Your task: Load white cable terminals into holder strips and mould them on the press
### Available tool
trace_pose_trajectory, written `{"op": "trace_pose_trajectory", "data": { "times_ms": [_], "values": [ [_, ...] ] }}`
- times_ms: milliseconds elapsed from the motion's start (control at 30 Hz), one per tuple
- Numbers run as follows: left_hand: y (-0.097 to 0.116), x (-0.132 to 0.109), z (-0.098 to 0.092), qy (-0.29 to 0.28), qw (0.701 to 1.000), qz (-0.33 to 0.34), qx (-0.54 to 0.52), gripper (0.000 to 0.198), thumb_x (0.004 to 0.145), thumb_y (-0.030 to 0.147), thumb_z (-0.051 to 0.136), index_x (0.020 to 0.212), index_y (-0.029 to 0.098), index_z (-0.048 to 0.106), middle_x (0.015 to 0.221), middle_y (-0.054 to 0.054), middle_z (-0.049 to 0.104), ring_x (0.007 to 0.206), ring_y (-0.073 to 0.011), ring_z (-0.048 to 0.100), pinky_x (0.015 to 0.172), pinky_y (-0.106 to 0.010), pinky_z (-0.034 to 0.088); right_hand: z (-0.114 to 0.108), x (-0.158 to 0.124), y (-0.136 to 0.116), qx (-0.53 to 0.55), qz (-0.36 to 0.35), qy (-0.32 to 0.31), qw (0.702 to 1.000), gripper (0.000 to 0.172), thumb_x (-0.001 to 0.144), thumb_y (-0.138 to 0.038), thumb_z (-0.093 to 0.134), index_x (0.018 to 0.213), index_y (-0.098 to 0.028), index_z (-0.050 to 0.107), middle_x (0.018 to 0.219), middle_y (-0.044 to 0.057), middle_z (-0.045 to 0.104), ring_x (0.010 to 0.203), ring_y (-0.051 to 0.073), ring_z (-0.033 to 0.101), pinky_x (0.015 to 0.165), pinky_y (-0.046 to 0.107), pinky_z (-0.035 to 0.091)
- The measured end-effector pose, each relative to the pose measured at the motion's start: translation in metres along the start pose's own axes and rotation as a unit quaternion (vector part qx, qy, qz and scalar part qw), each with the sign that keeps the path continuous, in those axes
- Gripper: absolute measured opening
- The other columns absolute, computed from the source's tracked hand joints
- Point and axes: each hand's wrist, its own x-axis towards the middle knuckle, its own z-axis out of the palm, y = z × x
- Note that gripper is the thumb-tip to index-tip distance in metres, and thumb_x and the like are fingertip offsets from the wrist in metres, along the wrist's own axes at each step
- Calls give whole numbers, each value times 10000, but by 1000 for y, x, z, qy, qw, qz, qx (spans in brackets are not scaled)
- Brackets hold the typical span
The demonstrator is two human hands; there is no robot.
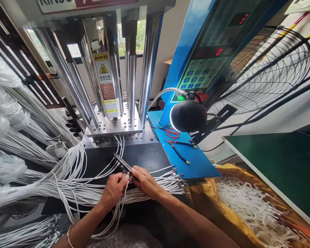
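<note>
My right hand (pixel 144 181) is closed around the near end of a narrow dark bar with a metal strip along it (pixel 122 161), which slants away over the black work surface (pixel 144 156). Pressed close to the same end, my left hand (pixel 114 188) pinches the end of a white cable (pixel 124 197); the exact connector between the fingertips is too small to make out. Beneath both hands lies a thick bundle of white cables (pixel 88 190), its metal-tipped ends (pixel 180 182) pointing right. A few more white cables run from under the press plate (pixel 113 128) toward the hands.
A press with steel columns (pixel 149 69) stands ahead, bearing a hot-caution label (pixel 102 70). To the right are a black lamp (pixel 189 115), cutting pliers (pixel 179 153) on a blue base (pixel 196 168), a fan (pixel 274 69) and a yellow sack (pixel 209 203) of white scraps.
</note>
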Motion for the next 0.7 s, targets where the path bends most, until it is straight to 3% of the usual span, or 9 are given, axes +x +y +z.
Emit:
{"op": "trace_pose_trajectory", "data": {
  "times_ms": [200, 367, 600, 700],
  "values": [
    [2, -1, 2, 5, 998, -24, -52, 448, 738, 600, 651, 700, 164, 558, 550, 52, 453, 432, -71, 378, 395, -177, 320, -3, 1, 4, -10, -5, 7, 1000, 324, 936, -452, 395, 719, -213, 365, 537, -72, 333, 441, 77, 259, 431, 223, 198],
    [2, -1, 2, 12, 998, -27, -64, 436, 738, 584, 655, 696, 159, 567, 535, 59, 434, 416, -59, 351, 392, -170, 299, -3, 0, 1, -20, 5, 0, 1000, 274, 934, -386, 378, 724, -212, 358, 537, -69, 355, 433, 75, 258, 427, 220, 203],
    [-1, 0, 1, -5, 999, -23, -43, 432, 764, 581, 643, 726, 157, 570, 561, 44, 487, 427, -59, 386, 396, -163, 320, -5, 0, 3, 6, 40, -19, 999, 272, 922, -441, 392, 758, -225, 374, 494, -95, 326, 357, 66, 193, 348, 215, 132],
    [-2, 1, 3, 2, 999, -23, -47, 450, 759, 594, 642, 699, 163, 531, 555, 50, 474, 422, -54, 375, 389, -159, 319, -6, 1, 5, 2, 35, -18, 999, 255, 919, -412, 396, 749, -224, 369, 489, -94, 354, 344, 63, 224, 337, 210, 138]
  ]
}}
